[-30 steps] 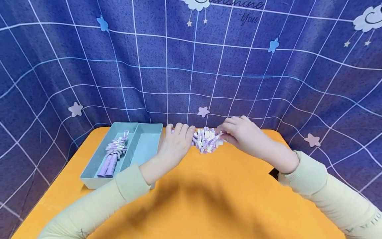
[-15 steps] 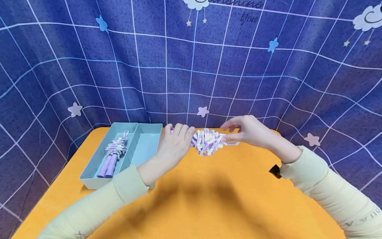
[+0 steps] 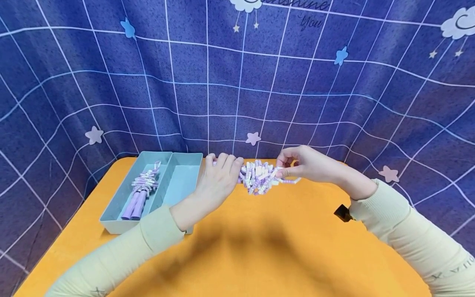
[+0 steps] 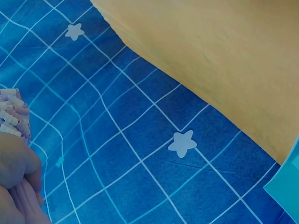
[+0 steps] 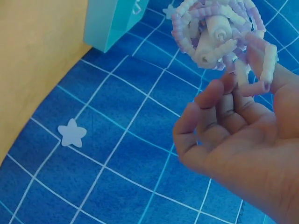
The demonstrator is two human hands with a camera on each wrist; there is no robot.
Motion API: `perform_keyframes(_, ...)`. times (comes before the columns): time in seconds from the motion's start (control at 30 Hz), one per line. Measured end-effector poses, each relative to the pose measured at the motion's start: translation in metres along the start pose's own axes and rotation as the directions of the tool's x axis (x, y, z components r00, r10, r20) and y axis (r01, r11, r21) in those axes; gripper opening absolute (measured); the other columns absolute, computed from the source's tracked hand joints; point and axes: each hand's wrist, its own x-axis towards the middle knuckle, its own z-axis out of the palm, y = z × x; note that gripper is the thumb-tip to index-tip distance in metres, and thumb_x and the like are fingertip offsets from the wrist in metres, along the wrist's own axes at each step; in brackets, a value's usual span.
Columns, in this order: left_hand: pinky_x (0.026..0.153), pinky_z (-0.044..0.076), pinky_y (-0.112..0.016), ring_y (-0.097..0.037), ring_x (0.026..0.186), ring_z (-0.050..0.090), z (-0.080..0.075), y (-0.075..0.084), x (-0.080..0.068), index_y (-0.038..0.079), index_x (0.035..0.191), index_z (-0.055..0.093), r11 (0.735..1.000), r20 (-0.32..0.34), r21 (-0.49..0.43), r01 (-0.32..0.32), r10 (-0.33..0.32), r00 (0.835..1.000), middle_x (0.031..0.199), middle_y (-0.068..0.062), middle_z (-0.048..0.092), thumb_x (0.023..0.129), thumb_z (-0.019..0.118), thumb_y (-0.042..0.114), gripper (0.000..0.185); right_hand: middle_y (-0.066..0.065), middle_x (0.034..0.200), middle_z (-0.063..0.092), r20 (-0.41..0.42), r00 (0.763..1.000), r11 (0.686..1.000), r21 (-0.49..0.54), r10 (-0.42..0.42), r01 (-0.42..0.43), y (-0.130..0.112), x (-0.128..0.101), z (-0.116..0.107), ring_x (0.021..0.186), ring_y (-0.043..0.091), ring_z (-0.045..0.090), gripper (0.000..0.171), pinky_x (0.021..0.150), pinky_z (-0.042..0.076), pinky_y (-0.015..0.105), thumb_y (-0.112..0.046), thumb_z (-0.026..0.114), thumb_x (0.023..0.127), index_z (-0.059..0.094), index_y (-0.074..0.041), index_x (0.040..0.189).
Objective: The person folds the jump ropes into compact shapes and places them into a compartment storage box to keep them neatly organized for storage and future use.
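Observation:
A bundled beaded jump rope (image 3: 256,177) in purple and white is held up between both hands in the head view. My left hand (image 3: 219,181) grips it by its purple handles, mostly hidden under the fingers; part of a handle (image 4: 25,200) shows in the left wrist view. At the bundle's other end, my right hand (image 3: 308,165) pinches a beaded strand between thumb and index finger. A short bent loop (image 5: 256,87) of beads sticks out past that thumb in the right wrist view, while the other fingers are loosely curled.
On the left of the orange table (image 3: 259,255) stands a two-compartment blue-grey box (image 3: 111,210). Its left compartment holds another bundled jump rope (image 3: 142,185) with purple handles. A small black object (image 3: 343,213) shows beneath the right wrist. A blue gridded curtain (image 3: 237,103) hangs behind.
My right hand has shifted slightly right from the bundle, and its fingers opened, then closed on the strand again. The loop now extends further right. My left hand has stayed in place.

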Motion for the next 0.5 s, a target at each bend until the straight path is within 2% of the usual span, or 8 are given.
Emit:
perform_keyframes(0.1,0.08,0.036,-0.045,-0.025,0.086,0.047,-0.001,0.0,0.0,0.004,0.113,0.05,1.0,0.013,-0.009,0.0,0.0,1.0,0.092,-0.007,0.052,0.097,0.03,0.007,0.026,-0.001,0.074,0.051,0.042,0.999,0.999,-0.015,-0.032,0.033,-0.001,-0.001,0.0,0.061,0.009,0.044,0.013,0.058,0.037,0.023,-0.019,0.065,0.088,0.056,-0.011,0.086)
perform_keyframes(0.17,0.08,0.036,-0.045,-0.025,0.086,0.047,-0.001,0.0,-0.001,0.003,0.113,0.05,1.0,0.018,-0.017,-0.001,0.001,1.0,0.092,-0.007,0.052,0.096,0.031,0.007,0.025,-0.002,0.074,0.048,0.053,0.997,0.996,-0.059,-0.06,0.063,-0.002,-0.002,0.002,0.057,0.007,0.04,0.014,0.056,0.036,0.023,-0.02,0.063,0.089,0.053,-0.011,0.086)
perform_keyframes(0.3,0.079,0.036,-0.045,-0.025,0.086,0.047,-0.001,0.0,-0.002,0.003,0.113,0.05,1.0,0.019,-0.026,-0.003,0.003,1.0,0.091,-0.007,0.052,0.095,0.033,0.005,0.025,-0.005,0.075,0.047,0.0,0.987,0.968,-0.193,-0.163,0.16,-0.006,-0.003,0.006,0.06,0.006,0.041,0.016,0.06,0.038,0.023,-0.019,0.066,0.087,0.051,-0.013,0.083)
perform_keyframes(0.37,0.079,0.036,-0.045,-0.025,0.086,0.046,-0.002,0.0,-0.002,0.003,0.113,0.05,1.0,0.017,-0.028,0.002,-0.002,1.0,0.091,-0.007,0.052,0.096,0.032,0.005,0.025,-0.006,0.074,0.049,-0.057,0.971,0.942,-0.26,-0.232,0.211,-0.008,-0.003,0.006,0.064,0.007,0.044,0.017,0.062,0.039,0.025,-0.015,0.07,0.084,0.053,-0.014,0.082)
perform_keyframes(0.5,0.078,0.037,-0.045,-0.026,0.085,0.046,-0.002,0.0,-0.001,0.003,0.113,0.049,0.999,0.007,-0.031,0.015,-0.015,1.0,0.091,-0.008,0.052,0.095,0.031,0.004,0.025,-0.008,0.074,0.055,-0.174,0.92,0.894,-0.354,-0.351,0.274,-0.014,-0.003,0.005,0.069,0.008,0.049,0.017,0.064,0.042,0.024,-0.007,0.074,0.076,0.06,-0.013,0.081)
